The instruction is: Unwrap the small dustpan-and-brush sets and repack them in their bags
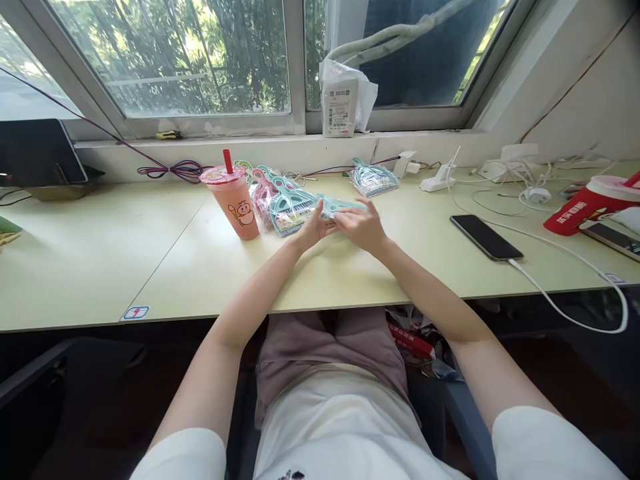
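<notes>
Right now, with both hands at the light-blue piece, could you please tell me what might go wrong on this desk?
The left hand is beside the wrapped packets, close to the pink cup; a nudge could tip it. The white cable from the phone loops past the edge of the desk; a snag might drag the phone off.

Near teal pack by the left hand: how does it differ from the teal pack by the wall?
The near pack lies close to the left hand; the wall pack lies farther off, near the white adapter. The near pack sits among other packs; the wall pack lies apart. The near pack shows a printed label; I can't make one out on the wall pack. Both hold teal pieces in clear wrap.
</notes>
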The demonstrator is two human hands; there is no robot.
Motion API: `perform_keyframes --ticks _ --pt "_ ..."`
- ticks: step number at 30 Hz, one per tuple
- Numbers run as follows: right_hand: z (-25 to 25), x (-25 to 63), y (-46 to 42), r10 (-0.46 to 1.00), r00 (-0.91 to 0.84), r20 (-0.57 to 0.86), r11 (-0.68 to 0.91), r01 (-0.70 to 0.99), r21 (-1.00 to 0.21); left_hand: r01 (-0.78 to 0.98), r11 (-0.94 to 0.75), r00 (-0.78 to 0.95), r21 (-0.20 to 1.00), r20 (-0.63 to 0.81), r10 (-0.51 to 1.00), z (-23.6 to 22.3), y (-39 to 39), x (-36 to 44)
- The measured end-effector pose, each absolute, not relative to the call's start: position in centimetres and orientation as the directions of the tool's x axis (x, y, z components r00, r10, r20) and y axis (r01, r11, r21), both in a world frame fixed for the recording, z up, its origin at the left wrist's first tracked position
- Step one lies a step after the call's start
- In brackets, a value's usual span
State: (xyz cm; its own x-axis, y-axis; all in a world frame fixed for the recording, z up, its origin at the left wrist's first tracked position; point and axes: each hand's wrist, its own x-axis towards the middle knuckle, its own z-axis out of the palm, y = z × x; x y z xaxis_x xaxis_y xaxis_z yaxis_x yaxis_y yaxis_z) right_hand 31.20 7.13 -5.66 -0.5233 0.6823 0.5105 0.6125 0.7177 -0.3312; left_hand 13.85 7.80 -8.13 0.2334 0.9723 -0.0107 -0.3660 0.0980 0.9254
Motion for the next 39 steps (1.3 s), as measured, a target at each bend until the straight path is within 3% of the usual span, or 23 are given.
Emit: perform_keyframes --ticks 5,9,13,16,19,22,27,32,39 --pt "-6.1 31.1 7.3 0.607 -0.658 0.445 0.790 0.557 -0.254 -0.432 0.009 0.075 0.902 0.026 0.997 -8.0 7.7 13.5" --pt "-6.3 31.2 7.4 0.687 -0.547 0.478 0.713 0.632 -0.303 -0.385 -0.064 -0.022 0.921 0.061 0.998 -7.4 8.0 12.5" --pt "-7.1 31.2 9.0 0.748 -0.313 0.585 0.624 0.632 -0.460 -0.357 -0.132 -0.021 0.925 0.133 0.991 -7.4 8.2 11.7" --pt "-7.8 31.5 11.0 0.827 -0.147 0.543 0.520 0.568 -0.638 -0.383 -0.143 0.010 0.913 0.159 0.987 -7.9 8.3 11.4" --pt "-8.5 32.0 12.9 0.906 -0.072 0.417 0.415 0.348 -0.841 -0.433 -0.075 0.028 0.898 0.096 0.995 -8.4 8.4 11.3" --pt "-9.2 32.0 14.0 0.946 -0.147 0.290 0.299 0.044 -0.953 -0.457 -0.017 0.063 0.889 0.051 0.997 -8.7 8.6 11.3" --pt "-10.2 31.5 14.5 0.946 -0.206 0.252 0.198 -0.249 -0.948 -0.463 0.001 0.065 0.886 0.033 0.997 -8.9 8.8 11.2" --pt "-9.2 31.8 13.6 0.933 -0.294 0.206 0.119 -0.290 -0.950 -0.478 0.016 0.041 0.878 0.004 0.999 -9.2 9.1 11.4" --pt "-8.4 32.5 12.7 0.890 -0.392 0.233 0.136 -0.258 -0.956 -0.434 -0.022 0.058 0.901 0.053 0.997 -9.1 8.9 11.1"
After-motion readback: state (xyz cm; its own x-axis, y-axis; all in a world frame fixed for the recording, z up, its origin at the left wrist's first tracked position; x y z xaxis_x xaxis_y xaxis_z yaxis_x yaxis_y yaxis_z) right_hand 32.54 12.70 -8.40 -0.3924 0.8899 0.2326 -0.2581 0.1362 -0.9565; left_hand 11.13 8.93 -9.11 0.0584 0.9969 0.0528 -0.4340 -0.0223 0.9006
